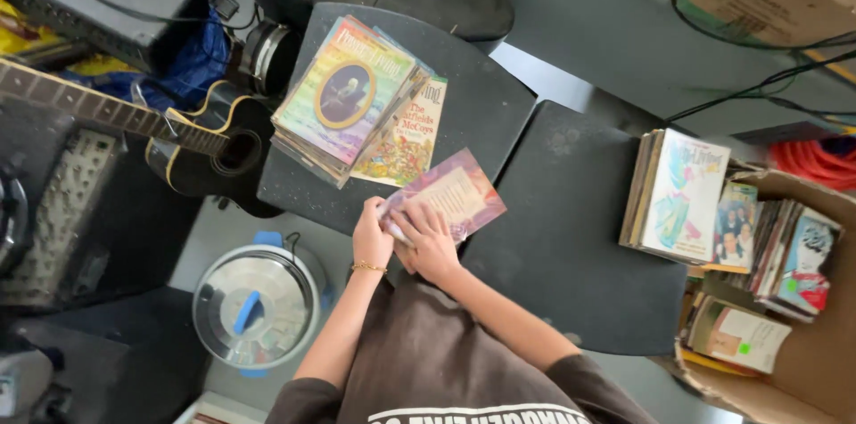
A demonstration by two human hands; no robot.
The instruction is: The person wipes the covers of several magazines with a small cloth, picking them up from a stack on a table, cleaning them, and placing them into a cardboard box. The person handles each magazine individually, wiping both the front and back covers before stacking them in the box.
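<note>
Both hands are closing on one flat booklet with a pink and purple cover (pixel 450 197), which is hovering just above the near edge of the dark round table (pixel 486 85): the left hand (pixel 371 237) is pinching its lower left corner, fingers clamped over the edge, and the right hand (pixel 426 241) is lying across the cover beside it, fingers spread and pressing down rather than curling round. Judging from that grip, the booklet is being held only at one end, so the free far end could sag or the thin cover could crease or slip sideways out of the fingers. Just beyond, the stack of booklets (pixel 343 98) is sitting fanned and skewed on the table, its lower copies poking out to the right; a nudge from a wrist could be sliding the top ones off toward the guitar (pixel 192 134) leaning at the left. Further right, a second pile (pixel 678 197) is resting on the other dark surface, right at its edge. Beyond that the cardboard box (pixel 816 362) is standing open, holding several more booklets, some upright in a row and some lying flat, loosely packed and leaning.
</note>
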